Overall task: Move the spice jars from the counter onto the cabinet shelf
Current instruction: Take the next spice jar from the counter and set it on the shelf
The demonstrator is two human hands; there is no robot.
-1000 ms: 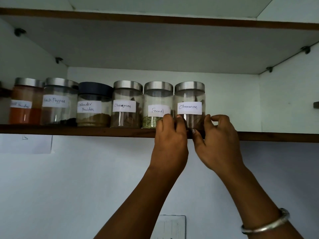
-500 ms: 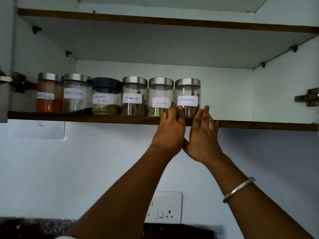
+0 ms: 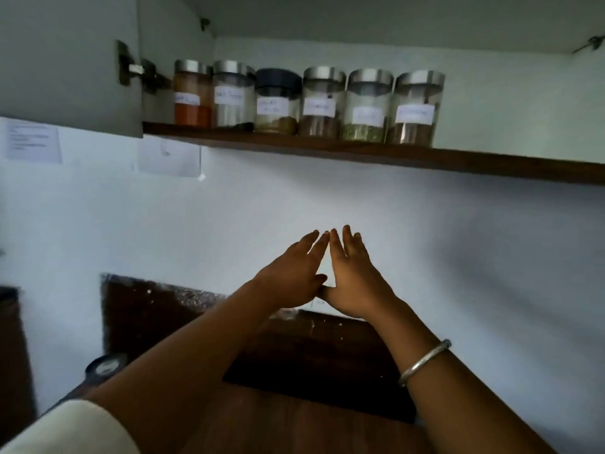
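We see six spice jars (image 3: 307, 103) lined up touching on the cabinet shelf (image 3: 458, 160), left hand (image 3: 291, 273) and right hand (image 3: 355, 280) well below, thumbs touching, fingers (image 3: 347, 240) spread, released, grasping nothing

At the left edge of the frame you have a printed paper note (image 3: 33, 142) stuck to the white wall (image 3: 458, 257), a second sheet (image 3: 168, 157) beside it. Upper left, a metal hinge (image 3: 131, 65) sits on the cabinet door (image 3: 65, 60).
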